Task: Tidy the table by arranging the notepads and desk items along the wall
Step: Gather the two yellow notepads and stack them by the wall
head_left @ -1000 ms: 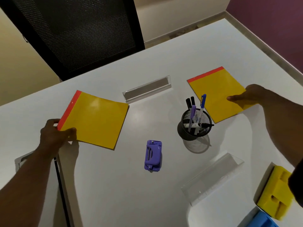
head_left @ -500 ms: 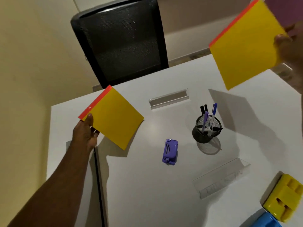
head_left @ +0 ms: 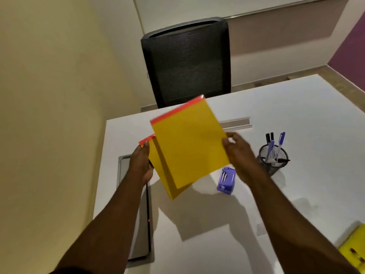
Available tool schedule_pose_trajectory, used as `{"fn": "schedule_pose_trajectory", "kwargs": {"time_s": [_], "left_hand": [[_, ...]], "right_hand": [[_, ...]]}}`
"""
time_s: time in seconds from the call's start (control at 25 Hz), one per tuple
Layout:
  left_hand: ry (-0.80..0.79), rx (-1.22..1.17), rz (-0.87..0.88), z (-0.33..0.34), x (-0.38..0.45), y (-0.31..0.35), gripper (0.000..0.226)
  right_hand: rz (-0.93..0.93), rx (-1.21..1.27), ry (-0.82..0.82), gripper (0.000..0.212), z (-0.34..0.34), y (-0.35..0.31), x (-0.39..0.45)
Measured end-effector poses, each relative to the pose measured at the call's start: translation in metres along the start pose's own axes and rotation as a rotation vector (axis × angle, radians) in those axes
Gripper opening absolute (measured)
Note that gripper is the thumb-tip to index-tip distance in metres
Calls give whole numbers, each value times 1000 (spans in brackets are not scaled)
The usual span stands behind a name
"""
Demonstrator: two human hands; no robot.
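Two yellow notepads with red top bindings, both lifted above the white counter [head_left: 296,107], overlapping at centre. Upper notepad [head_left: 189,143]: tilted, red edge far-left, pinched at its right edge by the right hand [head_left: 240,153], grip closed on that edge with thumb on the top face. Lower notepad [head_left: 164,175]: mostly covered by the upper one, its near corner and left strip showing, held at its left edge by the left hand [head_left: 141,165], grip closed on it with a fingertip at the red binding. Shadows of both pads fall on the counter beneath. Purple hole punch [head_left: 226,182]: on the counter, just right of the pads' near corner, close beside the right wrist. Black mesh pen cup [head_left: 273,161]: right of the right hand, holding several pens. Clear name-plate holder [head_left: 237,123]: far side, partly hidden behind the upper notepad. Grey cable tray [head_left: 138,234]: set into the counter's left edge beside the cream wall [head_left: 49,115]. Black mesh chair [head_left: 187,62]: beyond the far edge. Yellow item [head_left: 353,252]: near-right corner, cut off by the frame
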State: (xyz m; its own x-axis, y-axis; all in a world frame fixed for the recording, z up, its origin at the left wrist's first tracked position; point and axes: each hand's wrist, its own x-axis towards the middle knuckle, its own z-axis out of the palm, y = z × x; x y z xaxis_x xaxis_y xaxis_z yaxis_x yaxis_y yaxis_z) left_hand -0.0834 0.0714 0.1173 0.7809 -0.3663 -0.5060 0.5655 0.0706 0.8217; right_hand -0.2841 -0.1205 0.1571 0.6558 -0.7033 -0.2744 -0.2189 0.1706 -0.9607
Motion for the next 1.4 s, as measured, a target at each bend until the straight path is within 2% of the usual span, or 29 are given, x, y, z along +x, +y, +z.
{"fn": "schedule_pose_trajectory", "kwargs": {"time_s": [0.12,0.2,0.28,0.36,0.44,0.56,0.68,0.76,0.92,1.08,1.28,1.4], "left_hand": [[-55,30,-124,-14,-9,-5,51],[-98,6,-217,-24,-12,-12,55],[-99,6,-262,-30,-14,-21,55],[-43,76,-244,-35,-13,-31,55],[-18,174,-197,-38,-15,-37,53],[-59,340,18,-38,-25,-35,31],[-5,437,251,-36,-40,-37,42],[-25,474,335,-40,-48,-51,42],[20,452,328,-38,-52,-68,25],[40,541,249,-31,-48,-60,40],[-3,639,154,-40,-55,-81,43],[20,669,120,-39,-57,-82,45]], "right_hand": [[126,-171,-82,10,26,41,-10],[241,-337,-186,22,34,57,-11],[349,-364,-242,29,43,66,-15],[386,-327,-220,40,50,74,-16],[357,-299,-244,48,52,81,-14],[242,-245,-249,38,56,89,-16],[-4,-299,-114,28,66,92,-23],[-155,-352,-78,23,74,103,-27],[-119,-260,28,19,80,109,-26],[-23,-236,58,34,84,96,-18],[136,-228,-15,45,79,111,-27],[111,-340,-73,42,77,116,-30]]}}
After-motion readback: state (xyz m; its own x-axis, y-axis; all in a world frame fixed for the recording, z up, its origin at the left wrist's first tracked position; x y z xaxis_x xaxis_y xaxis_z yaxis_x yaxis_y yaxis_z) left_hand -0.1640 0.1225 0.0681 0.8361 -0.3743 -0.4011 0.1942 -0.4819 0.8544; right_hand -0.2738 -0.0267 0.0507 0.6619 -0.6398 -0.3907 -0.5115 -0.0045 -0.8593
